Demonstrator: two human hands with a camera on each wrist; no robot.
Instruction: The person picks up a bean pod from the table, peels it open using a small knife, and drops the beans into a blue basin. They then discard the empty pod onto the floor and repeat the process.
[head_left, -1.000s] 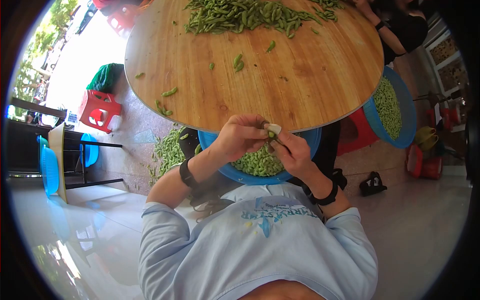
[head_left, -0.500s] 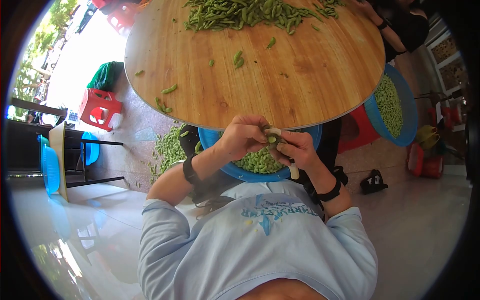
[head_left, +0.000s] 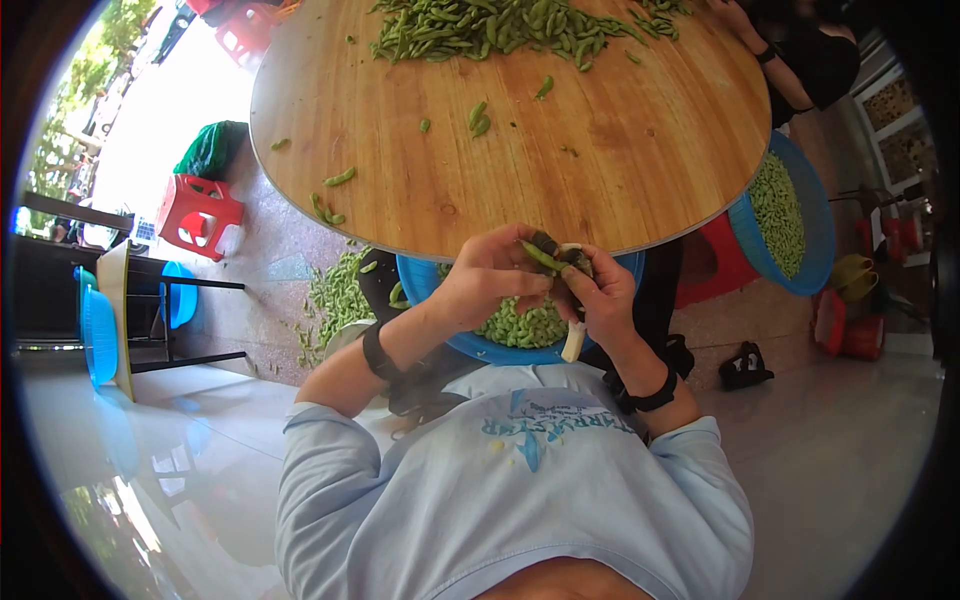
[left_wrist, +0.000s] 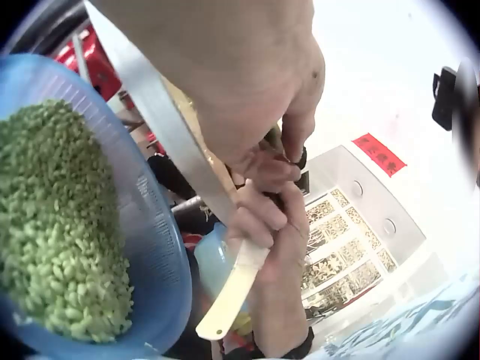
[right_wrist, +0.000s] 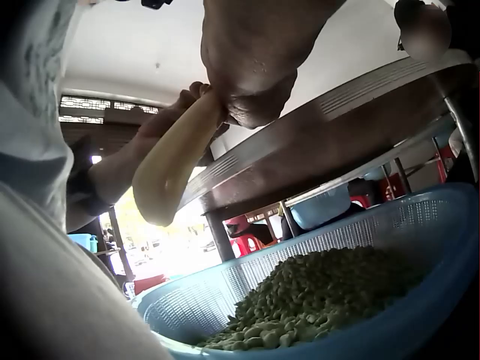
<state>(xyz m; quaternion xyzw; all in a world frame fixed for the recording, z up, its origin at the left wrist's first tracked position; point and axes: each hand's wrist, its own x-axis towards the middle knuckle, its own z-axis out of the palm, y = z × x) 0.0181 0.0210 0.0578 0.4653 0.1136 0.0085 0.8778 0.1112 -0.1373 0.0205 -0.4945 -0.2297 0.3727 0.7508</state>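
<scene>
An edamame pod [head_left: 537, 254] is pinched between the fingers of the left hand [head_left: 490, 275] and the right hand [head_left: 598, 290], just above the blue basket [head_left: 420, 280] of shelled beans [head_left: 520, 322] held in the lap, below the edge of the round wooden table [head_left: 600, 160]. The right hand is also curled round a small cream-handled knife [left_wrist: 229, 292], the handle [head_left: 573, 342] pointing down toward the basket. Both grips are narrow and closed on what is held. The step in hand is judged to be the opening of the pod over the basket. Next, the beans are probably to be pressed out so that they drop into the basket and the hull is kept apart. Unshelled pods [head_left: 480, 28] are heaped at the far side of the table.
</scene>
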